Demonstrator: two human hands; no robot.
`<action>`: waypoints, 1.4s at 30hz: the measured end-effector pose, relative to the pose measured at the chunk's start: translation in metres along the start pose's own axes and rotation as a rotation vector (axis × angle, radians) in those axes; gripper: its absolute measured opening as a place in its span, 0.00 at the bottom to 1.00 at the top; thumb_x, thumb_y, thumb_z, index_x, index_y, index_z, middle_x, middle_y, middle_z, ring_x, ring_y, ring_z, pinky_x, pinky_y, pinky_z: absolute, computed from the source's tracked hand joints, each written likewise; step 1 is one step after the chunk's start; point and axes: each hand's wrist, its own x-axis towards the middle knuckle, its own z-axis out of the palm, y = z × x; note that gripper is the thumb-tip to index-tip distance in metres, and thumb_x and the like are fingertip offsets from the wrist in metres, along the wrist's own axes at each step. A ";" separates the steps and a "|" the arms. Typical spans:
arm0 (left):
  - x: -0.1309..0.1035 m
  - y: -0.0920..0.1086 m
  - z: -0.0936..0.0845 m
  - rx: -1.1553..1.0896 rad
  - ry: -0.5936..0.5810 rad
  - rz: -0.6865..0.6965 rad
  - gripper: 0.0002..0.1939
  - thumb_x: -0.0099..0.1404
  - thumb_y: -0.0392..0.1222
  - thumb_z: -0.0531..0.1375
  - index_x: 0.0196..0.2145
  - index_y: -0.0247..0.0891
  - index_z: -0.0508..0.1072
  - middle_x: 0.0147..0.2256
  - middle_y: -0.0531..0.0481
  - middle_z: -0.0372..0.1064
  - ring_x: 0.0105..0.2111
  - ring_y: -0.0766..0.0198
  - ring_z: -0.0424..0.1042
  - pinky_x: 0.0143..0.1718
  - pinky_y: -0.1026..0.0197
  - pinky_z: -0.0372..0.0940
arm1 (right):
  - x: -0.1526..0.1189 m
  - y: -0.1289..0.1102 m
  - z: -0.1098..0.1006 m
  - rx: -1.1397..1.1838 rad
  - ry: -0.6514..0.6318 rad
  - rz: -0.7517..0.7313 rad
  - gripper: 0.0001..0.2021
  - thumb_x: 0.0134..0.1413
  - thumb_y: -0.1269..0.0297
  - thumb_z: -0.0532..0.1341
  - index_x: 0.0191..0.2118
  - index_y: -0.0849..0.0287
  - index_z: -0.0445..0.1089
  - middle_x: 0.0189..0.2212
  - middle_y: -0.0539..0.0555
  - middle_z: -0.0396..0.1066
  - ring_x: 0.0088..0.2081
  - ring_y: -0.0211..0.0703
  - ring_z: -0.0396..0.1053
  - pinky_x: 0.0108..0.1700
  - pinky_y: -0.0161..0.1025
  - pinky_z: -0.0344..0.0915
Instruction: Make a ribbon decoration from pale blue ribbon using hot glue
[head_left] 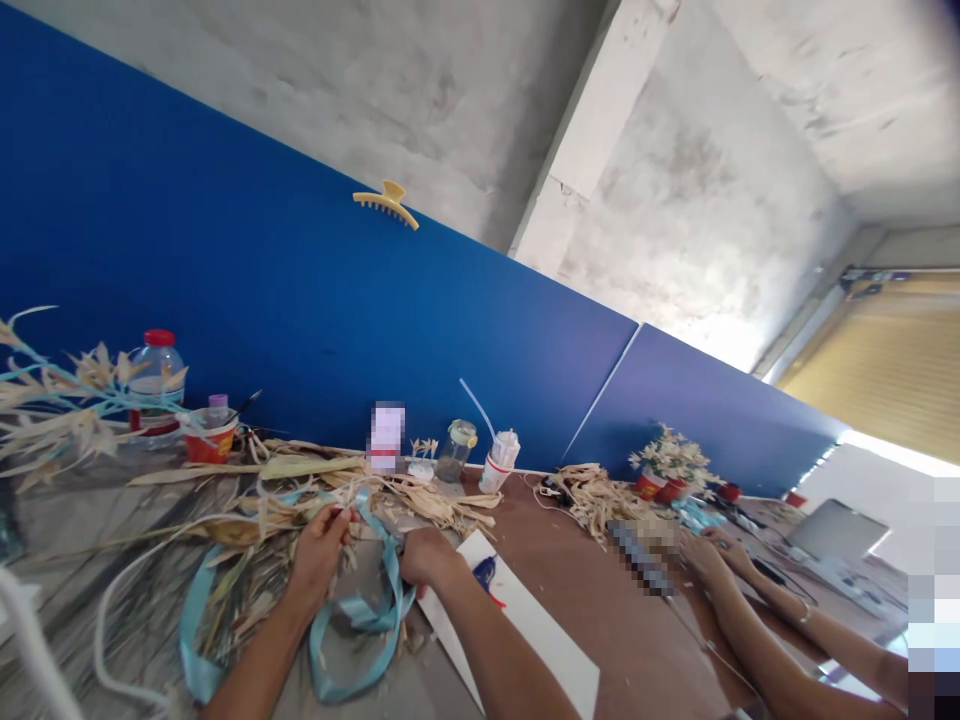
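My left hand [321,552] is closed in a pinch over the littered table; whatever sits between its fingertips is too small to make out. Close by on the right, my right hand [433,560] is curled, its fingertips mostly hidden behind the hand, with a light blue ribbon [391,570] passing at its finger side. The ribbon rises in a loop between both hands and falls in coils toward the front. Dried corn husks [431,503] lie just beyond my hands. A white sheet [536,640] with a blue tool [486,572] on it is under my right forearm.
A bottle with a red cap [159,370], a red cup [210,440], a glass jar [455,452] and a paper cup [496,472] line the blue partition [247,300]. A white cable [105,620] arcs at left. Another person's hands [705,555] work at right.
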 end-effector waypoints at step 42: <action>-0.018 0.021 0.015 0.267 -0.391 -0.225 0.21 0.44 0.59 0.63 0.27 0.38 0.71 0.14 0.60 0.55 0.18 0.66 0.56 0.21 0.63 0.50 | 0.019 0.010 0.062 1.714 0.226 -0.256 0.20 0.39 0.64 0.64 0.43 0.58 0.63 0.17 0.42 0.65 0.19 0.34 0.59 0.23 0.31 0.52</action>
